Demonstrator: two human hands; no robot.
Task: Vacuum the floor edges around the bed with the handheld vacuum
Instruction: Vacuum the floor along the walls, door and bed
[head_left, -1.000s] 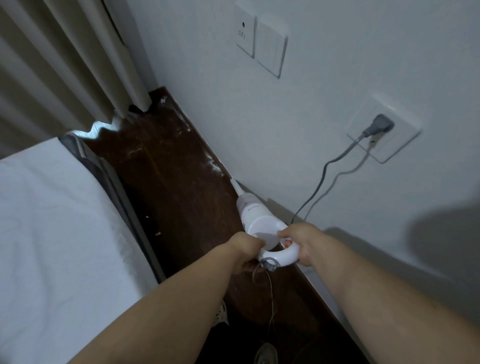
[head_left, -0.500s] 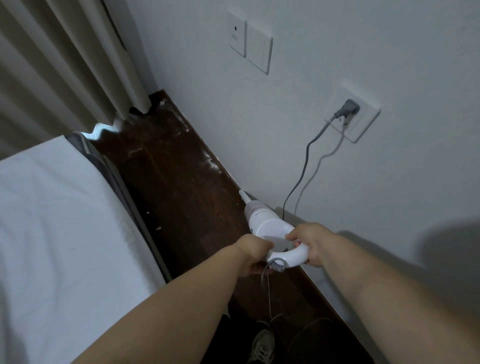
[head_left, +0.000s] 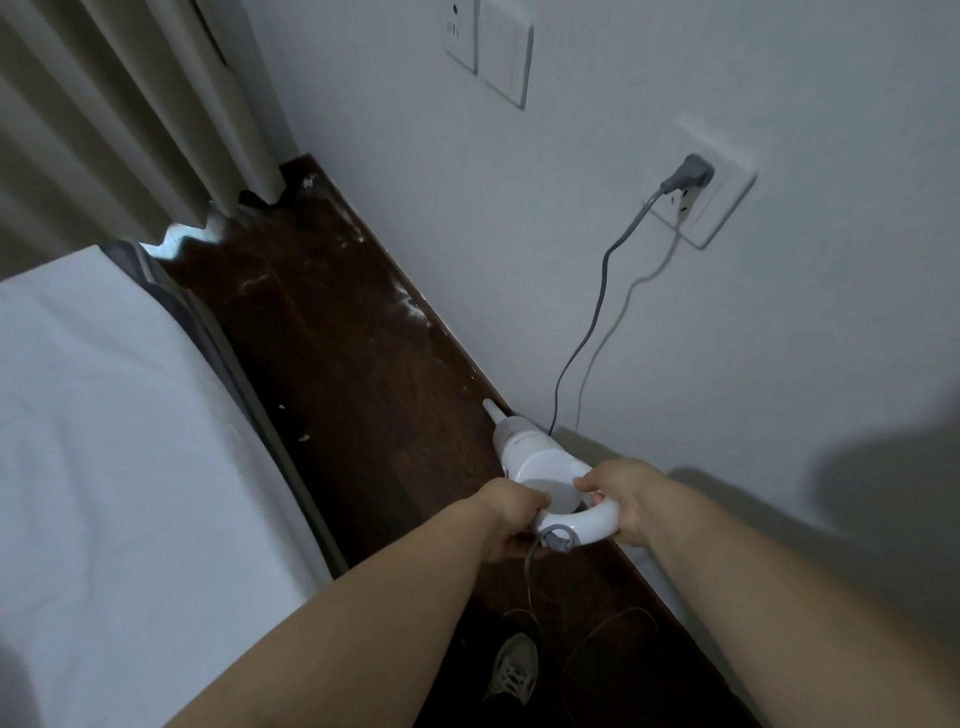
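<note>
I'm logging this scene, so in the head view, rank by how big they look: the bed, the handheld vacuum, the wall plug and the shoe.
1. bed
2. handheld vacuum
3. shoe
4. wall plug

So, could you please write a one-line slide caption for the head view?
Both hands, left hand and right hand, steer a white handheld vacuum along the wall edge of the dark floor beside the bed.

My left hand (head_left: 511, 517): fingers curled closed, knuckles up, forearm bare and extended forward. My right hand (head_left: 626, 501): likewise clenched, thumb forward, forearm bare, reaching in from the right.
</note>
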